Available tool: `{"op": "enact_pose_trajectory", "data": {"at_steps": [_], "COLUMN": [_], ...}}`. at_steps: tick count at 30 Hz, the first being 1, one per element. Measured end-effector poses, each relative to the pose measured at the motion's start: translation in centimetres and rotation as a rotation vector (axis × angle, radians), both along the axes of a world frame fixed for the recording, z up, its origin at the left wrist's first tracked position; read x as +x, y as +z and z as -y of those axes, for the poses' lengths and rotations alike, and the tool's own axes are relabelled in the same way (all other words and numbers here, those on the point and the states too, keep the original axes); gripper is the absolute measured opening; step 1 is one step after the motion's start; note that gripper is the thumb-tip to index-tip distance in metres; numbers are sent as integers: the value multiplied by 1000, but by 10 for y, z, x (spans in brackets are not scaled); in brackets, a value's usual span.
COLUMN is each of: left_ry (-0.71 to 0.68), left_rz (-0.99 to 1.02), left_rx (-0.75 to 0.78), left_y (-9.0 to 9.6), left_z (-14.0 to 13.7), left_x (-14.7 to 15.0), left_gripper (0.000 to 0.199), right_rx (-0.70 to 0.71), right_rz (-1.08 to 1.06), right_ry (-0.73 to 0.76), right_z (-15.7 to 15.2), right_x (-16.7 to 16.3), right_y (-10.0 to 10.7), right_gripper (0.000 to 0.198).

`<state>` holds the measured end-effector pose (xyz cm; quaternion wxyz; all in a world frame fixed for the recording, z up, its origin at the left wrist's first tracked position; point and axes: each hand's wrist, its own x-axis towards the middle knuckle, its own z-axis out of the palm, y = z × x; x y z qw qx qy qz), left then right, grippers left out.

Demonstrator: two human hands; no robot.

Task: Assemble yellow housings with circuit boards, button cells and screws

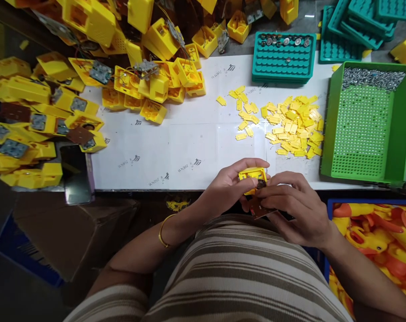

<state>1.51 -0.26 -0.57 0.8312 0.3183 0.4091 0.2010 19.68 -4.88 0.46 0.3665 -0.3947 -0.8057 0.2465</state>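
My left hand (230,182) is closed around a small yellow plastic housing (253,171), its open side facing up and its thumb on the edge. A small dark round part (261,183) sits at the housing's near right corner, by my right fingertips. My right hand (298,208) is closed, with a thin brown board (259,210) between its fingers and thumb, just below the housing. Whether wires link the board to the housing is hidden by my fingers. Beyond both hands lies a loose pile of small yellow covers (295,127) on the white table sheet (183,147).
Many yellow housings (152,112), some with circuit boards, are heaped at left and back. A teal tray (283,62) holds round metal parts. At right stands a green basket (333,129) with screws (370,79). A phone (76,174) overhangs the front edge. Yellow ducks (374,241) fill a blue crate.
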Motion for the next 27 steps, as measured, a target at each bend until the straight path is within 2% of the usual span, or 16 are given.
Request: {"op": "enact_pose_trajectory", "data": {"at_steps": [5,11,17,23,27], "left_ry": [-21,7,17,41,57], "left_rz": [4,-58,-83,-41,87], "left_rx": [24,36,59,-39,-105], "left_y": [2,5,6,5,4], "left_z": [1,3,4,2,-1], "left_x": [2,1,1,1,-3], "left_gripper": [38,33,37,36,38], "right_rx": [-101,43,110,102,54], "right_rz": [-114,19,57,28,-24], "right_ry": [7,68,-29,-114,-120], "right_z": [-1,0,0,1,4], "right_x": [1,-6,-10,-3,-5], "right_y": [4,-2,-1,-5,-5], "right_gripper": [11,11,12,29,32]}}
